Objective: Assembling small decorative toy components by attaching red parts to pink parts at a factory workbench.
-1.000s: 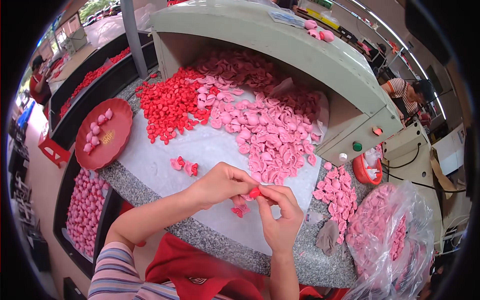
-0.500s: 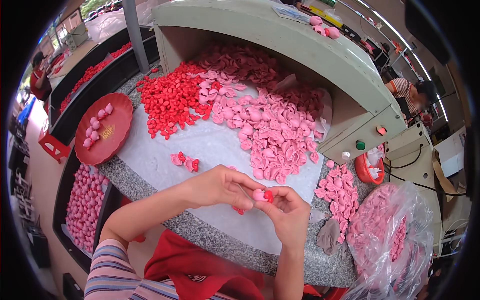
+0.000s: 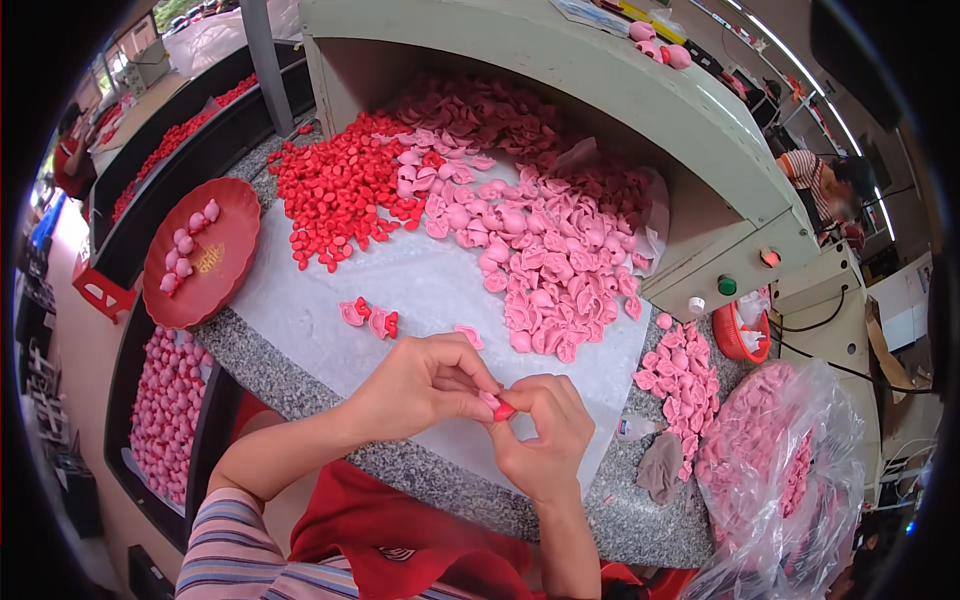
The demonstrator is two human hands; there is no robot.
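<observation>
Both hands pinch one small red-and-pink plastic piece [image 3: 500, 408] over the white sheet [image 3: 440, 290], left hand [image 3: 425, 385] and right hand [image 3: 545, 430] closed on it with fingertips, best pressed squarely together, the pink shell pile [image 3: 545, 260] lying beyond.

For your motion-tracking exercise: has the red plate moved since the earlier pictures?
No. The red plate sits at the same corner of the granite counter, left of the red pieces pile.
</observation>
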